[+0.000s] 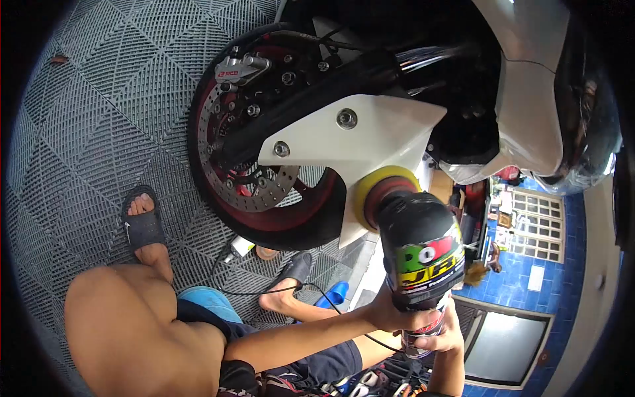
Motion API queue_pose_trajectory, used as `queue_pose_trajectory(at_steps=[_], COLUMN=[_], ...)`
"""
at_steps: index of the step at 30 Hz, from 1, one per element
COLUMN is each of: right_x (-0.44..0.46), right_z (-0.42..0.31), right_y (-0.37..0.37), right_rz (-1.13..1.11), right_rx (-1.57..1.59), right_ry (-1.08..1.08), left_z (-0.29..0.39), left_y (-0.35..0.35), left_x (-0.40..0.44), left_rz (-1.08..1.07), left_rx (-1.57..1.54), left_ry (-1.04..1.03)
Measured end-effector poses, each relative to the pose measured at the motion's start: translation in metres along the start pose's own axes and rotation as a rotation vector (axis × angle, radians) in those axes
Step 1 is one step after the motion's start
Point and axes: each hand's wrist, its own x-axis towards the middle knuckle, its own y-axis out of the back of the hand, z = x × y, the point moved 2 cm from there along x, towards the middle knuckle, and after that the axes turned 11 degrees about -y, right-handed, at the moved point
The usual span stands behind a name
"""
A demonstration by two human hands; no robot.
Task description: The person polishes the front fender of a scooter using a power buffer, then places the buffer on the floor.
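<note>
Both of my hands grip a power polisher [423, 248], a black tool with a green, red and yellow label. My left hand [405, 319] wraps around the handle below the label. Farther along the handle, my right hand [451, 332] has its fingers closed around the end. A yellow foam pad [365, 192] on the polisher's head rests against the white front fender [331, 142] of a motorcycle. The pad's working face is hidden against the panel. A black cord [324, 298] leads away from the handle across my legs.
Beside the fender are the front tyre [264, 235], brake disc [281, 188] and caliper [239, 68]. A white bottle [239, 248] lies on the grey grid floor [112, 132] by the tyre. My sandalled foot [144, 218] is nearby. A window [537, 225] shows in the blue tiled wall.
</note>
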Motion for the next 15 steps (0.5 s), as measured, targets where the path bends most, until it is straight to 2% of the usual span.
queue_pose_trajectory(at_steps=[4,8,10,12,14,15], right_x=[-0.006,-0.007,-0.011,-0.003,-0.003,-0.001], right_z=[-0.007,0.034,0.035,0.03,0.04,0.042], right_y=[-0.019,-0.005,-0.005,-0.004,0.002,0.006], right_rz=[0.055,0.128,0.124,0.099,0.103,0.077], right_rx=[0.242,0.461,0.391,0.32,0.198,0.116], right_ry=[-0.043,0.096,0.075,0.064,0.032,0.048], left_z=[0.034,0.058,0.051,0.056,0.044,0.033], left_y=[-0.025,-0.032,-0.023,-0.025,-0.019,-0.014], left_x=[0.025,0.057,0.056,0.049,0.029,0.017], left_rz=[0.169,0.048,-0.093,0.04,0.093,0.084], left_rx=[-0.037,0.224,0.189,0.133,0.025,0.063], left_ry=[0.054,0.026,0.116,0.02,0.015,-0.055])
